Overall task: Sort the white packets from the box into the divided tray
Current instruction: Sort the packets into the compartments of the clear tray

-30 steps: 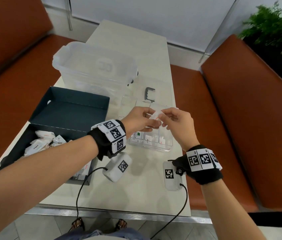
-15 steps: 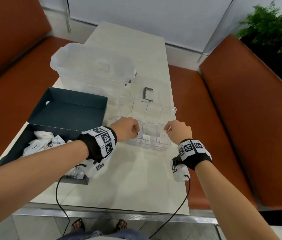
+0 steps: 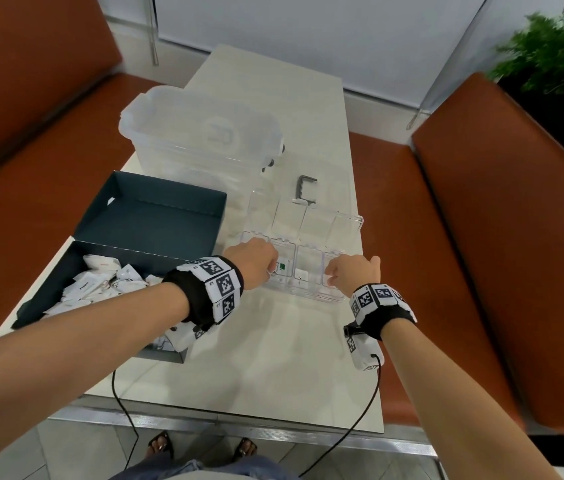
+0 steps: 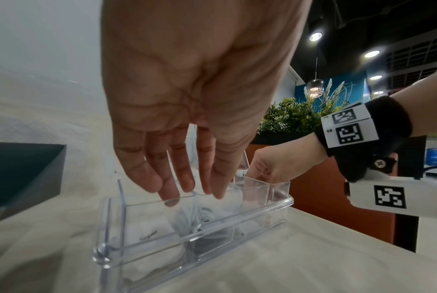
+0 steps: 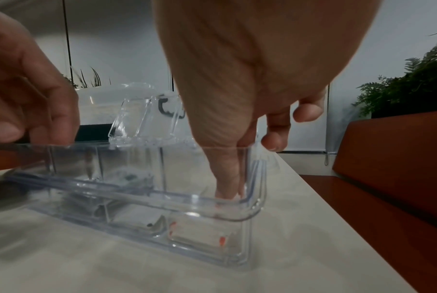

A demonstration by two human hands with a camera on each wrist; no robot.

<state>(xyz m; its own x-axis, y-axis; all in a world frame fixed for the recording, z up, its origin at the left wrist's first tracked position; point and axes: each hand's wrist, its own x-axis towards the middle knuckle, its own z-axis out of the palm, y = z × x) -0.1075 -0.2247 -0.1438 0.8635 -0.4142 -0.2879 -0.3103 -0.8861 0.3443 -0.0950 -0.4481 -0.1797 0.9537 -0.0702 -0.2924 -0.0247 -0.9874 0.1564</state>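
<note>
The clear divided tray stands mid-table, with white packets lying in its compartments. My left hand hovers over the tray's left compartments, fingers straight and holding nothing. My right hand reaches into the rightmost compartment. Its thumb and forefinger pinch the far end of a white packet with red marks at the bottom. The dark box with several white packets lies to the left.
A clear lidded storage bin stands behind the box. The tray's open lid and a grey clip lie behind the tray. Orange benches flank the table, and the table's right edge runs close to the tray.
A second ago both hands held a packet together above the tray. They have since parted and dropped, the right going into the rightmost compartment and the left to the tray's left end.
</note>
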